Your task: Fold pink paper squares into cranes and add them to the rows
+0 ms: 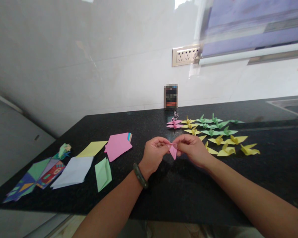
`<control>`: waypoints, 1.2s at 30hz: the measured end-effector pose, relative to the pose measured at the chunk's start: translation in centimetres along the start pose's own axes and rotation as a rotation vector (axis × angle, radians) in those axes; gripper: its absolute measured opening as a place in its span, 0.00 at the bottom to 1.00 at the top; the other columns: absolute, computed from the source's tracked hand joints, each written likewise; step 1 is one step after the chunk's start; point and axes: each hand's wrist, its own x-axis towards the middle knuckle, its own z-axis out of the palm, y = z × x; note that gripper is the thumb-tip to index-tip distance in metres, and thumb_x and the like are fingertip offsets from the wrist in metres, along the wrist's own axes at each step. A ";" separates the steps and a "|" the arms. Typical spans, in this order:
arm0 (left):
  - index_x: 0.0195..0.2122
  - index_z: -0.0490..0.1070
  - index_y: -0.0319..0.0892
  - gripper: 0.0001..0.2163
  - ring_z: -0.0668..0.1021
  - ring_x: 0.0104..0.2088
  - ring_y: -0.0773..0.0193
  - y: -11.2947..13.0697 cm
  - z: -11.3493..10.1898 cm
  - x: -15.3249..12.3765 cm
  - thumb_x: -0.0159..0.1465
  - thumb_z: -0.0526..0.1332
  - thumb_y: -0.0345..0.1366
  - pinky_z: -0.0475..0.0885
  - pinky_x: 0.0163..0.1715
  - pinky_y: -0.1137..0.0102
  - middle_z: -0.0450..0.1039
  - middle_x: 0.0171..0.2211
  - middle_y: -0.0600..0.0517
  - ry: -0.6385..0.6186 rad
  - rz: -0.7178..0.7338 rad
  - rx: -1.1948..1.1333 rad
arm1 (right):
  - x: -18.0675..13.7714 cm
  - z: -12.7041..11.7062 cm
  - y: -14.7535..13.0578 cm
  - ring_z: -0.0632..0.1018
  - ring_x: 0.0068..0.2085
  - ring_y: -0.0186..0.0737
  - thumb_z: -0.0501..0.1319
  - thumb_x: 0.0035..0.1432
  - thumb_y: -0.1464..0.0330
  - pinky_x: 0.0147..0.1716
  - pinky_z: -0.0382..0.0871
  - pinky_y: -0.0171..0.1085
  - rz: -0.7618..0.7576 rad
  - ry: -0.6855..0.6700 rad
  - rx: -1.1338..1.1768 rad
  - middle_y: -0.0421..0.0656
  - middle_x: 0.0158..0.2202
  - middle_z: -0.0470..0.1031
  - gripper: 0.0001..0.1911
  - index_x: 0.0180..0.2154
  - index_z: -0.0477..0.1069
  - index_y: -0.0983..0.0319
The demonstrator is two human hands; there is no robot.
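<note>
Between both hands, above the black countertop, is a small pink folded paper with a point hanging down. My left hand pinches its left side; a dark bangle circles that wrist. On the opposite side my right hand pinches the same paper, and the fingers of both hands nearly meet at its top. Just behind the hands sit pink paper cranes. To the right stand several yellow paper cranes and green paper cranes, some partly hidden by my right hand.
Pink paper sheets, a yellow sheet, white paper and a folded green paper lie left. Farther left are a colourful printed packet and crumpled paper. A pixelated upright object leans against the wall below a socket panel.
</note>
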 end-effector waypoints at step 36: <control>0.23 0.72 0.36 0.07 0.72 0.22 0.70 -0.5 -0.2 0.2 0.51 0.63 0.35 0.67 0.24 0.74 0.73 0.20 0.51 0.023 0.011 0.217 | 0.1 -0.2 0.4 0.69 0.22 0.32 0.58 0.51 0.64 0.21 0.62 0.31 -0.162 -0.035 -0.507 0.41 0.20 0.71 0.09 0.26 0.69 0.64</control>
